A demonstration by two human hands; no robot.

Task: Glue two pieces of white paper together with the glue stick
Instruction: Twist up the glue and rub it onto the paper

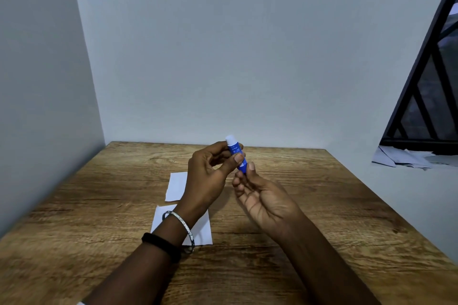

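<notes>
Paper comes first, going from the near edge of the table: the nearer white sheet lies flat toward the middle, partly under the left wrist, and the farther sheet lies just beyond it, the two apart. Both look thin, limp and easily creased, best lifted by an edge or corner. Above them the right hand pinches the lower blue end of the glue stick, while the left hand grips its barrel, white end up. Light, rigid, smooth plastic, I judge: hold the barrel firmly and twist at the ends.
</notes>
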